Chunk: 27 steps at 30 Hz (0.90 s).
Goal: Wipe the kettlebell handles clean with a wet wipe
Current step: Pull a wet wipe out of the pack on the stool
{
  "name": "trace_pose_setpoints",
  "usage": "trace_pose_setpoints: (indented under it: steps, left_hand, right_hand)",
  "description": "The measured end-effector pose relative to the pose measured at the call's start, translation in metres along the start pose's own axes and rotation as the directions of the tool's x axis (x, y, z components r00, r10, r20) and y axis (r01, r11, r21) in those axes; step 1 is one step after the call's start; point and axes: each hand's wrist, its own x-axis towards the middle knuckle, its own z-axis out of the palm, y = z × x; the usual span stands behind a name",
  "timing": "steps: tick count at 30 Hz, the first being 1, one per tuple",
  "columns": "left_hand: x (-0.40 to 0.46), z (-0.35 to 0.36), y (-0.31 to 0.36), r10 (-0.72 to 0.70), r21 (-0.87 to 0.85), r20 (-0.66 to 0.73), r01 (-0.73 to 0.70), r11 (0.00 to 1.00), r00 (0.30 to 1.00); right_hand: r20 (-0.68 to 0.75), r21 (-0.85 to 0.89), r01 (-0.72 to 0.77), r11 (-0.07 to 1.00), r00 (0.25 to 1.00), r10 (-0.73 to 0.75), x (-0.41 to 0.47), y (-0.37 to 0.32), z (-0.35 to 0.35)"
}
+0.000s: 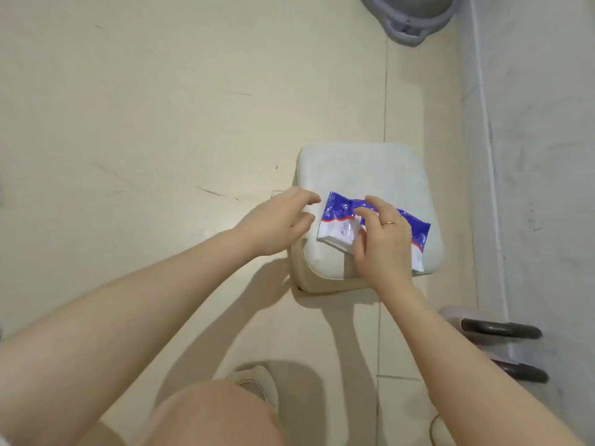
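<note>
Blue-and-white plastic, the wet wipe pack (370,225), is being held flat on a pale padded stool (370,169), which is serving as the work surface at easy reach. The pack is being pressed from above by the right hand (383,239), fingers curled onto its top face near the white end, probably to locate the opening flap; whether a wipe is already being pinched cannot be told. The left hand (277,223) is being kept empty, fingers loosely spread, just beside the pack's near-left corner and not touching it, presumably ready to steady the pack while a wipe is drawn. No wipe is yet seen out. Two dark kettlebell handles (502,329) are lying on the floor below and right of the right hand, well apart from it, untouched, close enough for wiping afterwards.
</note>
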Motion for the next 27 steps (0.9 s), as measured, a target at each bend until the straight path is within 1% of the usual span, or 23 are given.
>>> trace_pose_setpoints:
  steps: [2, 4, 7, 9, 11, 13, 14, 15, 18, 21, 22, 23, 24, 25, 27]
  left_hand:
    - [0.02, 0.005, 0.011, 0.077, 0.036, -0.023, -0.076, 0.996, 0.997]
    - [0.033, 0.013, 0.023, 0.16, 0.122, 0.042, -0.164, 0.979, 0.986]
    - [0.055, 0.026, 0.026, 0.277, 0.216, 0.079, -0.287, 0.933, 0.958]
    - [0.061, 0.031, 0.029, 0.302, 0.212, 0.104, -0.317, 0.924, 0.948]
    - [0.069, 0.037, 0.031, 0.334, 0.214, 0.162, -0.363, 0.907, 0.929]
    - [0.075, 0.045, 0.028, 0.411, 0.315, 0.2, -0.455, 0.833, 0.889]
    - [0.078, 0.048, 0.024, 0.441, 0.354, 0.195, -0.482, 0.802, 0.876]
    - [0.079, 0.052, 0.02, 0.459, 0.365, 0.168, -0.487, 0.793, 0.873]
    - [0.08, 0.064, 0.008, 0.507, 0.348, 0.06, -0.494, 0.796, 0.86]
    - [0.082, 0.07, 0.0, 0.465, 0.22, 0.031, -0.46, 0.86, 0.885]
    - [0.083, 0.069, -0.001, 0.441, 0.166, 0.028, -0.44, 0.883, 0.897]
    - [0.084, 0.07, 0.0, 0.431, 0.122, 0.017, -0.43, 0.895, 0.902]
    - [0.082, 0.07, 0.0, 0.428, 0.091, 0.002, -0.426, 0.9, 0.904]
    - [0.081, 0.072, 0.0, 0.431, 0.069, -0.022, -0.428, 0.901, 0.902]
    - [0.077, 0.076, 0.001, 0.435, 0.019, -0.085, -0.435, 0.9, 0.896]
  right_hand:
    - [0.019, 0.048, -0.073, 0.996, 0.997, 0.072, 0.005, 0.018, -0.005]
    - [0.114, 0.063, -0.094, 0.994, 0.99, 0.087, 0.004, 0.034, -0.008]
    - [0.237, 0.079, -0.007, 0.997, 0.971, -0.012, 0.009, 0.053, -0.012]
    - [0.323, 0.125, 0.033, 0.992, 0.944, -0.072, 0.009, 0.061, -0.016]
    - [0.358, 0.14, 0.016, 0.99, 0.931, -0.065, 0.006, 0.065, -0.021]
    - [0.392, 0.146, -0.002, 0.989, 0.918, -0.056, 0.006, 0.065, -0.025]
    - [0.408, 0.148, -0.003, 0.989, 0.911, -0.058, 0.006, 0.066, -0.026]
    - [0.413, 0.148, -0.004, 0.989, 0.909, -0.058, 0.007, 0.066, -0.028]
    - [0.388, 0.107, -0.022, 0.994, 0.921, -0.021, 0.007, 0.066, -0.032]
    - [0.388, 0.017, 0.002, 1.0, 0.922, -0.009, 0.005, 0.065, -0.033]
    - [0.375, 0.015, 0.01, 1.0, 0.927, -0.015, 0.004, 0.065, -0.031]
    - [0.322, 0.044, 0.007, 0.999, 0.947, -0.021, 0.002, 0.063, -0.029]
    - [0.234, 0.093, -0.018, 0.995, 0.972, -0.005, 0.0, 0.061, -0.025]
    - [0.138, 0.151, -0.064, 0.986, 0.99, 0.043, -0.002, 0.059, -0.021]
    - [0.0, 0.238, -0.176, 0.955, 0.983, 0.181, 0.0, 0.057, -0.013]
